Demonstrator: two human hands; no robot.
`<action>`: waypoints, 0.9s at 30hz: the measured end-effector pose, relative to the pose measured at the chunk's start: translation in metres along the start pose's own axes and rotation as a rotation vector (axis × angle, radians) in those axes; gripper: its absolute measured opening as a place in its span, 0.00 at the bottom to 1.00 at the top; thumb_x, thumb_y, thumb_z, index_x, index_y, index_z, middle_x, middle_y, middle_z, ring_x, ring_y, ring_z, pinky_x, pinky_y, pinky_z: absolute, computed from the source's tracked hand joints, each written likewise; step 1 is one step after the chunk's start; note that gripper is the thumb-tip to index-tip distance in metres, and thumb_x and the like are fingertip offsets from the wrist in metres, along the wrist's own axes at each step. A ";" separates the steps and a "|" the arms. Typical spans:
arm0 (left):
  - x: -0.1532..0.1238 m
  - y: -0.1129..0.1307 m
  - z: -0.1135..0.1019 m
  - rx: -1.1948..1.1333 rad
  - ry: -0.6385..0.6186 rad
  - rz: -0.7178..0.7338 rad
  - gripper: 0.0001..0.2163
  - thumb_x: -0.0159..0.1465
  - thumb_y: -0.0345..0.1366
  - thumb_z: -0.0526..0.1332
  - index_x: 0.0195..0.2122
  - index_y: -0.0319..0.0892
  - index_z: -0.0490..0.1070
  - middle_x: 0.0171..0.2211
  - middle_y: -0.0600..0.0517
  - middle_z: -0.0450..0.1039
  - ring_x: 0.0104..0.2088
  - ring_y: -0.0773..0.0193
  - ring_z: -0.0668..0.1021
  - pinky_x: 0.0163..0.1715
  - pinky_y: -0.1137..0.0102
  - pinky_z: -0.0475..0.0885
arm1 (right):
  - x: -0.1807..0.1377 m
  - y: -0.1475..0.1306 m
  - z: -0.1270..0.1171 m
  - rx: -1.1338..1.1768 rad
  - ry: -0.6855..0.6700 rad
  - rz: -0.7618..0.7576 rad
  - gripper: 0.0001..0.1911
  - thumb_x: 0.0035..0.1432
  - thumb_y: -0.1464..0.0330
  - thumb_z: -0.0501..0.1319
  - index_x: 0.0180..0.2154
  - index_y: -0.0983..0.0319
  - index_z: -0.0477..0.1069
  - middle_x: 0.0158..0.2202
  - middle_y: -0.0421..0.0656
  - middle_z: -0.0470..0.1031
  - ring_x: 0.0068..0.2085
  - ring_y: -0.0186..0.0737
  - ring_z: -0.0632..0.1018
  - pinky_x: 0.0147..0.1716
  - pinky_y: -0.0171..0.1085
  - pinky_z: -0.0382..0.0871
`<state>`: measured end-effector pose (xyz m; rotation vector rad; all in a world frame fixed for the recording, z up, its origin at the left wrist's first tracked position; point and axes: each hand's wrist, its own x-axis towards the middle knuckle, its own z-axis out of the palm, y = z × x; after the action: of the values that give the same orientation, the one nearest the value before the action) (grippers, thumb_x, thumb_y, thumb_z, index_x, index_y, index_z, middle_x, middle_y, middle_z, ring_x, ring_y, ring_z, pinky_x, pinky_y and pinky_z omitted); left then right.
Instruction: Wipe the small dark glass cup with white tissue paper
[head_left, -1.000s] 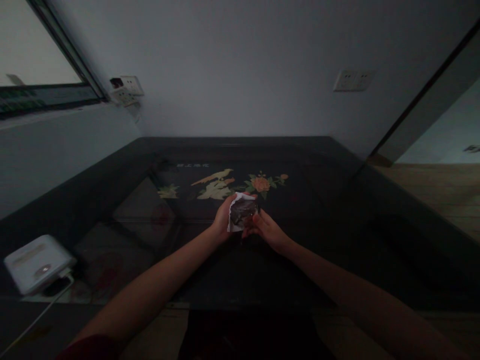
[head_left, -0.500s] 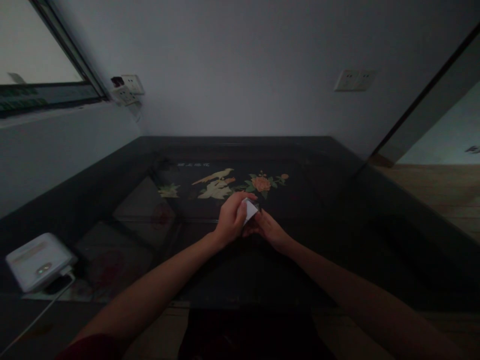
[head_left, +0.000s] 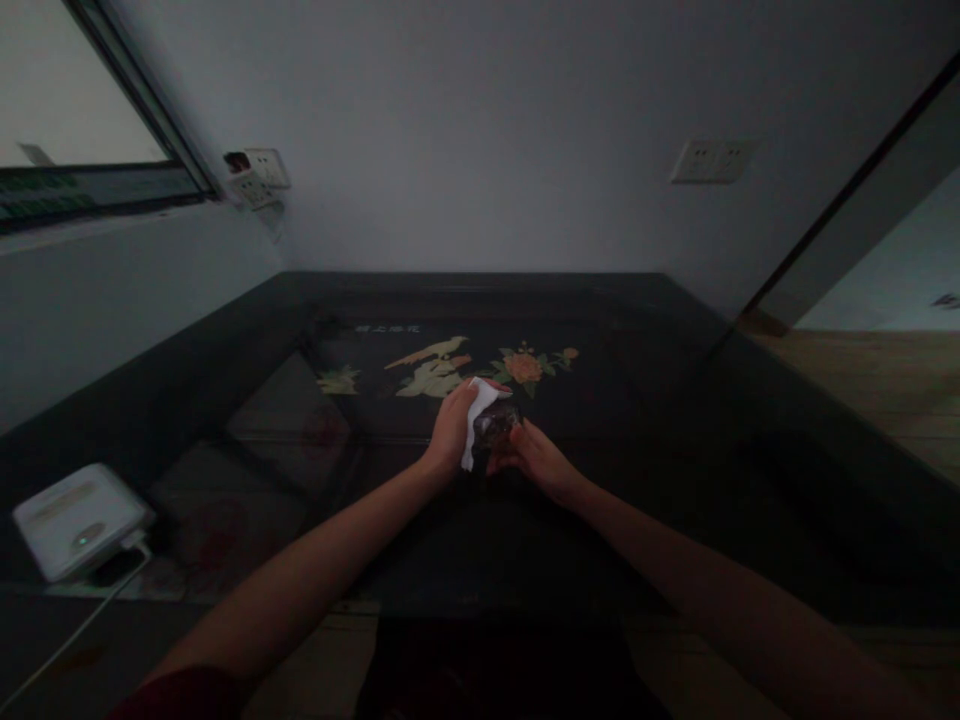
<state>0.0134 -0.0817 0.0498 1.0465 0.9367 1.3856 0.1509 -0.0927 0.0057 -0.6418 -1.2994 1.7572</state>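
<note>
One glossy, see-through object point(head_left: 496, 427), above the dark counter point(head_left: 480, 560), was in the closed grip of the right hand point(head_left: 541, 462), a white sheet point(head_left: 482, 397) beside it held by the curled left hand point(head_left: 449, 432).

From my head, the one camera looks forward and down across the table point(head_left: 480, 560), wide and close below. It sees my left hand point(head_left: 448, 430) and right hand point(head_left: 541, 458) from above and behind, mid-view, with the wall point(head_left: 480, 130) facing it beyond and the window point(head_left: 75, 90) at upper left.
</note>
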 end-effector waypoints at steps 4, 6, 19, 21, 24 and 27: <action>0.002 -0.004 0.002 -0.297 0.047 -0.278 0.11 0.58 0.38 0.54 0.33 0.38 0.72 0.31 0.49 0.77 0.30 0.62 0.77 0.35 0.70 0.71 | -0.001 -0.002 0.001 0.003 -0.016 -0.004 0.27 0.52 0.47 0.59 0.42 0.61 0.62 0.30 0.40 0.73 0.28 0.35 0.77 0.30 0.37 0.72; 0.001 -0.007 0.003 -0.358 0.051 -0.329 0.11 0.59 0.38 0.53 0.33 0.38 0.71 0.29 0.49 0.77 0.29 0.62 0.77 0.34 0.69 0.71 | -0.001 -0.001 0.001 -0.002 -0.013 -0.005 0.27 0.52 0.47 0.59 0.42 0.61 0.62 0.30 0.40 0.73 0.28 0.35 0.77 0.29 0.37 0.71; -0.016 -0.001 -0.004 0.655 -0.147 0.685 0.12 0.66 0.36 0.48 0.42 0.41 0.69 0.42 0.46 0.74 0.46 0.59 0.74 0.50 0.62 0.66 | 0.002 0.005 -0.001 0.040 0.044 -0.006 0.26 0.52 0.46 0.59 0.39 0.62 0.65 0.29 0.41 0.73 0.28 0.36 0.76 0.29 0.38 0.72; -0.015 0.000 -0.007 0.807 -0.238 0.842 0.11 0.65 0.33 0.49 0.42 0.42 0.69 0.43 0.46 0.74 0.48 0.59 0.73 0.55 0.59 0.62 | 0.003 0.006 -0.001 0.036 0.073 0.000 0.25 0.52 0.47 0.60 0.40 0.61 0.65 0.31 0.41 0.73 0.30 0.37 0.76 0.29 0.38 0.72; -0.013 0.001 -0.008 0.875 -0.273 0.909 0.10 0.65 0.31 0.50 0.43 0.43 0.69 0.43 0.47 0.74 0.48 0.59 0.73 0.57 0.57 0.60 | 0.003 0.005 0.000 0.031 0.098 0.006 0.24 0.53 0.49 0.60 0.41 0.61 0.65 0.33 0.41 0.73 0.32 0.38 0.76 0.30 0.38 0.72; -0.014 0.000 -0.005 0.777 -0.200 0.800 0.10 0.65 0.33 0.49 0.42 0.42 0.69 0.42 0.47 0.74 0.47 0.59 0.73 0.54 0.59 0.63 | 0.003 0.003 0.003 0.048 0.086 0.003 0.24 0.52 0.48 0.60 0.39 0.61 0.65 0.32 0.41 0.73 0.31 0.37 0.76 0.29 0.38 0.72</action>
<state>0.0083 -0.0953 0.0472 2.2872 0.9648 1.5085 0.1464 -0.0919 0.0041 -0.6847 -1.1949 1.7395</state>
